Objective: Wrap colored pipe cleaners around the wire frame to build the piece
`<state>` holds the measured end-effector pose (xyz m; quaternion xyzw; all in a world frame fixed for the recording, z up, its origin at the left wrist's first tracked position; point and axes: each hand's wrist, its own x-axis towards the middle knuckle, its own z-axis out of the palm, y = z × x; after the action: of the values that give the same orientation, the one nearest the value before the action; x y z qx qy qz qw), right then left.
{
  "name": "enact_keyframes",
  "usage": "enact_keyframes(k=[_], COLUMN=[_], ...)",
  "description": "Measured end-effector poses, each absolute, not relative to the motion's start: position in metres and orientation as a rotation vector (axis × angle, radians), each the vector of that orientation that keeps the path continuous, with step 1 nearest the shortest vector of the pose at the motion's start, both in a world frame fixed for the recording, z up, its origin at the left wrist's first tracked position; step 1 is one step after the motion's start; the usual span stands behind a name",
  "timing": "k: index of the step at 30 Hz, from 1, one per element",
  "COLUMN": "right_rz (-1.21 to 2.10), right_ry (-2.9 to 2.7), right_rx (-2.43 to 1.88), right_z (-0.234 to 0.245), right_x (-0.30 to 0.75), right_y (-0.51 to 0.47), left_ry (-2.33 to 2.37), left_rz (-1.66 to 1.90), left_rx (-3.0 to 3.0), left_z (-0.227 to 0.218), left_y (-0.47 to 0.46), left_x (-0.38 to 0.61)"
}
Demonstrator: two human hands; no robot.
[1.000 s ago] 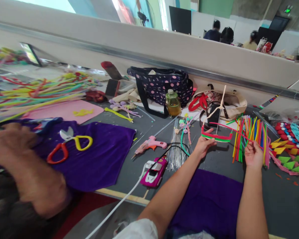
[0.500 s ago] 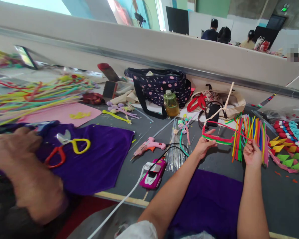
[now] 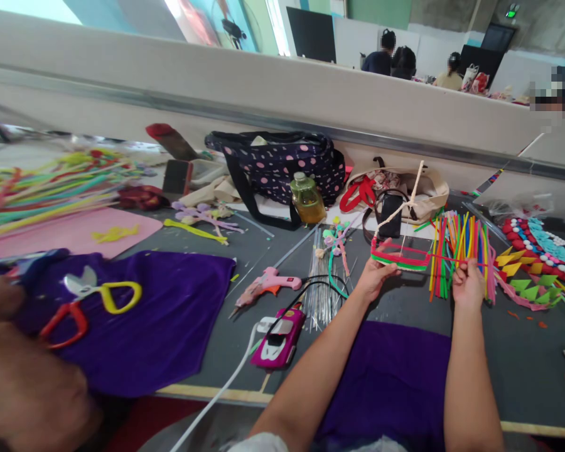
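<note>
My left hand (image 3: 375, 279) is closed around the left end of a small boat-shaped frame (image 3: 402, 260), built from red, green and cream pipe cleaners. A cream twisted mast (image 3: 417, 179) with a cross-piece rises above it. From the frame's right end a red pipe cleaner (image 3: 445, 257) stretches sideways, and my right hand (image 3: 469, 285) pinches it near its far part. Just behind my right hand lies a bundle of coloured pipe cleaners (image 3: 459, 235). A purple cloth (image 3: 390, 370) is spread beneath my forearms.
Left of my arms lie a pink glue gun (image 3: 268, 285), a magenta car-shaped device (image 3: 280, 339) with a cable, and clear glue sticks (image 3: 317, 301). Scissors (image 3: 91, 292) rest on another purple cloth, beside another person's blurred arm (image 3: 32, 370). A bottle (image 3: 307, 199) stands behind.
The view has swung right, shifting the table leftward. The red pipe cleaner now runs straighter between the frame and my right hand. My left hand keeps its hold.
</note>
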<state>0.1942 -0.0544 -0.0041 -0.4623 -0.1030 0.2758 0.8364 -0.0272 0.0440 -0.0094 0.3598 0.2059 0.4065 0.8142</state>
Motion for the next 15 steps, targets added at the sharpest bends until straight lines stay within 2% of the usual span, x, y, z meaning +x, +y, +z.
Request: enact_keyframes(k=[5,11,15], right_rz=[0.523,0.605,0.459], right_ry=[-0.239,-0.263,-0.268], right_rx=[-1.025,-1.114,-1.135], right_z=[-0.002,0.003,0.003], right_x=[0.186,0.16,0.161], right_y=[-0.05,-0.039,-0.041], left_ry=[0.441,0.418,0.395], left_rz=[0.867,0.832,0.828], left_rx=[0.769,0.796,0.777], left_z=[-0.011,-0.013,-0.012], left_y=[0.044,0.043,0.044], left_x=[-0.026,-0.027,-0.027])
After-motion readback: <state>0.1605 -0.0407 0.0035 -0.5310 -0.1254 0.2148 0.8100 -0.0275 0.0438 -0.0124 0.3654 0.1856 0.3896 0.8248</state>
